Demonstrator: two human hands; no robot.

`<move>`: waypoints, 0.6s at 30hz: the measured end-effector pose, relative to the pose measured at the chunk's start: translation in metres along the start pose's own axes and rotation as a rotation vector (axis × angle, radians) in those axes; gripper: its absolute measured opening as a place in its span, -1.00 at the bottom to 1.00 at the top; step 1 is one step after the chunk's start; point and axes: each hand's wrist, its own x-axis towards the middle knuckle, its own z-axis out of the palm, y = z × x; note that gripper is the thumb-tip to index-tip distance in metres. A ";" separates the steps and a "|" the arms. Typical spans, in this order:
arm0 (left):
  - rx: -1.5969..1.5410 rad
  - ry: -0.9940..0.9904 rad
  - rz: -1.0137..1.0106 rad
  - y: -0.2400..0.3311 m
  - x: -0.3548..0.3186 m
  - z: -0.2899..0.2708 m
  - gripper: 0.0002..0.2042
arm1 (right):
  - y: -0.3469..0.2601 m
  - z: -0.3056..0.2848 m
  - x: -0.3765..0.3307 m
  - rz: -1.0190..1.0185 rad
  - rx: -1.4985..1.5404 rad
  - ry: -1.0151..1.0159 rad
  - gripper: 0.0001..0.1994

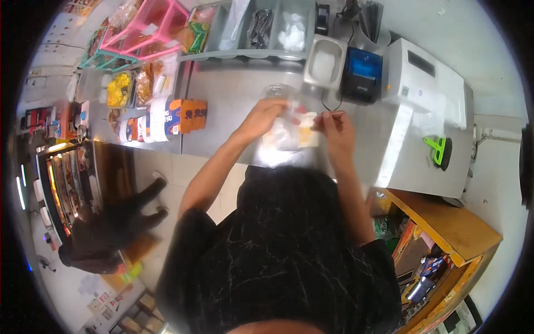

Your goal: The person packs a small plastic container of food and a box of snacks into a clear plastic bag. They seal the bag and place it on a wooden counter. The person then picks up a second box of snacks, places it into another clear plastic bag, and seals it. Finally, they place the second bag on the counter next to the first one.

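A clear plastic bag [285, 135] with a pale, yellow-marked packet [307, 131] in or against it is at the front edge of the steel counter, before my body. My left hand [266, 118] is closed on the bag's upper left side, with its fingers pointing right. At the packet's right edge, my right hand [337, 129] has its thumb and fingertips pinched together. What it pinches is too small to make out. Small red spots show between the hands. Just beyond my left fingers stands a clear plastic container [278, 90].
Behind are a grey divided bin [239, 54], a steel pan [324, 61], a black-and-blue device [362, 75] and a white machine [418, 75]. Orange-and-white boxes [167, 119] stand left; a green-handled brush [438, 151] lies right. A person in dark clothes [111, 228] is at lower left.
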 end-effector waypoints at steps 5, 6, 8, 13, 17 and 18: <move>0.102 -0.040 -0.033 0.003 -0.003 0.004 -0.74 | 0.003 0.008 -0.001 -0.018 -0.002 0.035 -0.84; 0.128 -0.057 -0.041 0.001 -0.004 0.003 -0.73 | 0.004 0.010 -0.002 -0.017 -0.003 0.032 -0.84; 0.151 -0.063 -0.059 0.001 -0.004 0.003 -0.74 | 0.006 0.014 -0.002 -0.020 -0.002 0.026 -0.85; 0.375 0.115 -0.036 0.000 -0.006 0.005 -0.87 | 0.008 0.023 -0.002 -0.017 0.049 -0.016 -0.87; 0.541 0.310 0.181 0.019 -0.014 0.019 -0.89 | 0.007 0.024 -0.004 -0.019 -0.019 -0.060 -0.86; 0.559 0.357 0.216 0.020 -0.016 0.021 -0.88 | 0.007 0.025 -0.003 -0.022 -0.021 -0.065 -0.86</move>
